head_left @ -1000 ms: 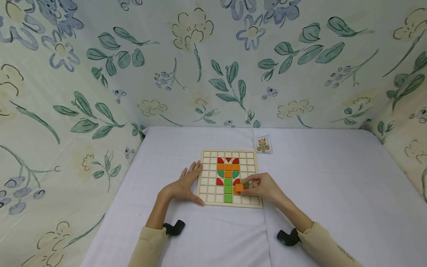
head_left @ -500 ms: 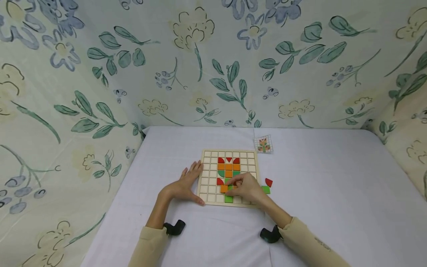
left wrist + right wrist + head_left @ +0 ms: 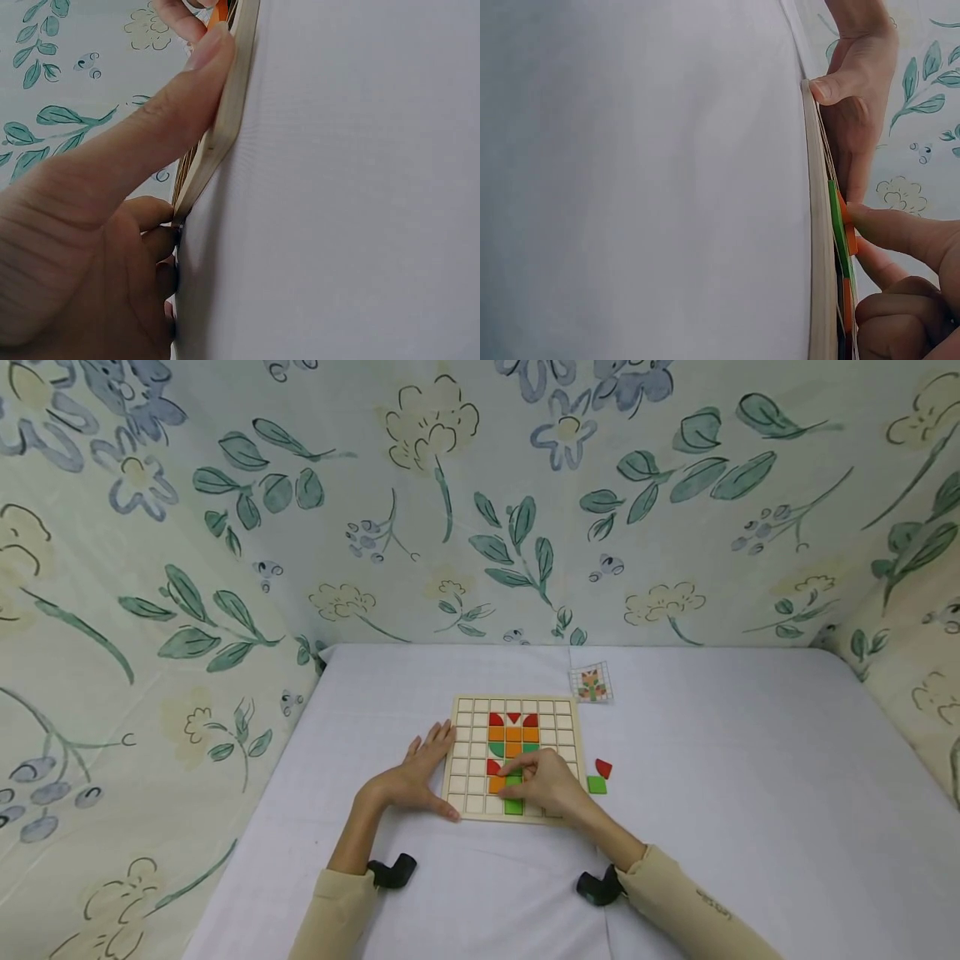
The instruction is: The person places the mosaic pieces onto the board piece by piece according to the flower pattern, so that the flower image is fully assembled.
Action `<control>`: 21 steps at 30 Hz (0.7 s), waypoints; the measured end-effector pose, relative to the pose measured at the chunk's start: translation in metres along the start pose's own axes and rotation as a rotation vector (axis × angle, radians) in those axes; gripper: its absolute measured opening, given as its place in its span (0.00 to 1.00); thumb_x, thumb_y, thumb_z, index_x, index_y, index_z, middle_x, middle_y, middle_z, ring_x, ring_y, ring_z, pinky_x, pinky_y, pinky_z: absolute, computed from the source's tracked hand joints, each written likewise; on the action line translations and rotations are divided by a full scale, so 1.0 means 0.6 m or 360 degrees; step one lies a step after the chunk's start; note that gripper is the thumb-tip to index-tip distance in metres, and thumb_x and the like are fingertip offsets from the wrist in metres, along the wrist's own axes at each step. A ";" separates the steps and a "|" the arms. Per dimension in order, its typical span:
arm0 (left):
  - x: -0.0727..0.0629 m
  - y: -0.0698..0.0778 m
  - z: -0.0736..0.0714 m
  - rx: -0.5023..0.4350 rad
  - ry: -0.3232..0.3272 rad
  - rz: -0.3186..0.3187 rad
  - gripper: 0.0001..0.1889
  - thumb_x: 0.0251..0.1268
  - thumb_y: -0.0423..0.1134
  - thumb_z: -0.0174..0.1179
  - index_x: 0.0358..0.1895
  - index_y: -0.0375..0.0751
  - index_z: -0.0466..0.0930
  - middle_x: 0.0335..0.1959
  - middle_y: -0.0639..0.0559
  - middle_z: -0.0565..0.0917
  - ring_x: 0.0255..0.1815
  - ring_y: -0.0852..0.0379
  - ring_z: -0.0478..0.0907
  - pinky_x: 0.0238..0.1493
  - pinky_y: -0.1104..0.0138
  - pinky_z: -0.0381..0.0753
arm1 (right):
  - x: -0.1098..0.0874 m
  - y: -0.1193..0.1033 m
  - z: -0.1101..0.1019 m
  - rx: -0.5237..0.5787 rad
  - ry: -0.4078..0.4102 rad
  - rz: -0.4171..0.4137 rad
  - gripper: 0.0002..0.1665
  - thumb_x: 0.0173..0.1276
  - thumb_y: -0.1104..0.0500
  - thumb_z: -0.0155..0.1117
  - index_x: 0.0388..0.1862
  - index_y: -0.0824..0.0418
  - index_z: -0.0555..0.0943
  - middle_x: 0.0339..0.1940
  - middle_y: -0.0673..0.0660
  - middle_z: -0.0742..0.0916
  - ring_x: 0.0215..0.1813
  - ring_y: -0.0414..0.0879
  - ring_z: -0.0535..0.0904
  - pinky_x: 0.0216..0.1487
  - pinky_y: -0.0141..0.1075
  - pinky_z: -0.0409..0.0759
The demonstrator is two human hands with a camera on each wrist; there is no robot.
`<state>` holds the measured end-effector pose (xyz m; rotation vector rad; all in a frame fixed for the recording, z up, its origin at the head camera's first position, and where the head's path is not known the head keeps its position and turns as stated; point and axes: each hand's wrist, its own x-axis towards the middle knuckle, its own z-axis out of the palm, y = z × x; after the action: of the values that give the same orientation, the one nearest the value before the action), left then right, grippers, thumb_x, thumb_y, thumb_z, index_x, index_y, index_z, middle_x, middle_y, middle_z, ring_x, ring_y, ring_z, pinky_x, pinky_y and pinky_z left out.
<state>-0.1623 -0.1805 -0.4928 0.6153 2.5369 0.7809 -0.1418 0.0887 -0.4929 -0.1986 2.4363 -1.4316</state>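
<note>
A wooden grid board (image 3: 467,735) lies on the table with a flower pattern of red, orange and green tiles. My right hand (image 3: 551,782) pinches a square orange tile (image 3: 496,785) between thumb and forefinger, over the cell just left of the light green stem tiles (image 3: 513,807). Seen from the right wrist, this tile (image 3: 850,229) slants out above the board's surface. My left hand (image 3: 408,781) rests along the board's left side, fingers spread, thumb at its front left corner. Part of the pattern's right side is hidden behind my right hand.
Right of the board lie a loose red rounded tile (image 3: 603,768) and a light green tile (image 3: 597,785). A small card (image 3: 591,683) printed with a flower pattern lies behind the board's right corner. Flowered cloth (image 3: 517,510) hangs behind the white-covered table (image 3: 712,760).
My right hand has carried the orange tile leftward across the board, to the left side of the green stem. This uncovered the two loose tiles at right. My left hand stays put.
</note>
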 end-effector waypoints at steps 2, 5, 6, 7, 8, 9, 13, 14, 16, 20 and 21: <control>0.000 -0.001 0.000 0.0000 -0.0003 0.0002 0.75 0.43 0.57 0.83 0.85 0.41 0.35 0.88 0.48 0.33 0.88 0.48 0.25 0.87 0.47 0.27 | 0.001 0.000 0.001 -0.0004 0.0004 -0.0003 0.13 0.53 0.58 0.85 0.39 0.54 0.92 0.12 0.47 0.66 0.16 0.41 0.58 0.19 0.29 0.53; 0.000 -0.001 0.000 -0.0010 -0.0008 0.0003 0.75 0.43 0.57 0.84 0.85 0.41 0.34 0.87 0.48 0.33 0.88 0.48 0.24 0.87 0.47 0.27 | 0.002 0.000 0.002 -0.0009 0.0011 -0.0014 0.12 0.54 0.58 0.85 0.38 0.53 0.92 0.11 0.47 0.66 0.16 0.41 0.58 0.18 0.29 0.52; 0.000 -0.001 0.000 -0.0011 -0.0009 0.0005 0.75 0.42 0.57 0.84 0.85 0.41 0.34 0.87 0.48 0.33 0.88 0.48 0.24 0.87 0.47 0.27 | 0.003 -0.001 0.003 -0.0010 0.0013 -0.0019 0.12 0.54 0.58 0.85 0.37 0.53 0.92 0.11 0.47 0.66 0.16 0.40 0.58 0.18 0.29 0.52; 0.000 -0.001 -0.001 -0.0011 -0.0011 0.0006 0.75 0.43 0.57 0.84 0.85 0.41 0.34 0.87 0.48 0.32 0.88 0.48 0.24 0.87 0.47 0.27 | 0.003 -0.001 0.003 -0.0008 0.0012 -0.0024 0.11 0.54 0.58 0.85 0.37 0.53 0.92 0.11 0.47 0.66 0.15 0.40 0.57 0.18 0.29 0.52; 0.001 -0.001 -0.001 -0.0011 -0.0012 0.0008 0.75 0.43 0.57 0.84 0.85 0.41 0.34 0.87 0.48 0.32 0.88 0.48 0.24 0.87 0.47 0.27 | 0.004 -0.002 0.004 -0.0005 0.0011 -0.0026 0.11 0.54 0.58 0.84 0.37 0.54 0.92 0.11 0.47 0.66 0.15 0.40 0.58 0.18 0.29 0.52; 0.001 -0.001 -0.001 -0.0009 -0.0012 0.0010 0.75 0.43 0.57 0.84 0.85 0.41 0.34 0.87 0.47 0.32 0.88 0.48 0.24 0.87 0.47 0.27 | 0.004 -0.002 0.004 -0.0004 0.0010 -0.0026 0.11 0.54 0.58 0.84 0.36 0.54 0.92 0.11 0.47 0.66 0.15 0.40 0.57 0.18 0.29 0.52; 0.000 0.000 -0.001 0.0002 -0.0009 0.0010 0.75 0.43 0.57 0.83 0.85 0.41 0.34 0.87 0.47 0.32 0.88 0.47 0.24 0.87 0.46 0.27 | 0.004 -0.004 0.004 -0.0003 -0.0003 -0.0020 0.10 0.55 0.58 0.84 0.37 0.54 0.92 0.11 0.48 0.66 0.15 0.41 0.57 0.17 0.29 0.52; 0.000 0.000 -0.002 0.0004 -0.0009 0.0009 0.75 0.43 0.57 0.83 0.85 0.41 0.34 0.87 0.47 0.32 0.88 0.47 0.24 0.87 0.46 0.27 | 0.003 -0.005 0.004 -0.0001 -0.0010 -0.0017 0.10 0.56 0.58 0.84 0.37 0.54 0.92 0.11 0.48 0.66 0.15 0.41 0.57 0.17 0.29 0.52; 0.000 0.001 -0.002 0.0006 -0.0007 0.0005 0.75 0.43 0.57 0.83 0.85 0.41 0.34 0.87 0.47 0.32 0.88 0.47 0.25 0.87 0.47 0.27 | 0.001 -0.006 0.002 -0.0009 -0.0022 -0.0024 0.11 0.56 0.57 0.83 0.38 0.54 0.92 0.11 0.47 0.66 0.15 0.40 0.57 0.17 0.29 0.52; 0.000 0.001 -0.002 0.0001 -0.0010 0.0002 0.75 0.42 0.57 0.84 0.85 0.41 0.34 0.87 0.47 0.33 0.88 0.48 0.24 0.87 0.47 0.27 | -0.006 -0.006 -0.009 -0.0016 -0.0043 -0.0042 0.12 0.57 0.57 0.83 0.41 0.53 0.92 0.12 0.46 0.66 0.16 0.40 0.58 0.18 0.28 0.53; 0.001 0.001 -0.002 0.0002 -0.0010 0.0003 0.75 0.42 0.57 0.84 0.85 0.41 0.34 0.87 0.48 0.33 0.88 0.48 0.24 0.87 0.47 0.27 | -0.008 -0.005 -0.015 -0.0023 -0.0042 -0.0047 0.12 0.58 0.57 0.82 0.41 0.53 0.92 0.12 0.46 0.65 0.16 0.40 0.58 0.19 0.28 0.54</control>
<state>-0.1630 -0.1804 -0.4916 0.6193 2.5319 0.7767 -0.1405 0.0957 -0.4852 -0.2559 2.4325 -1.4152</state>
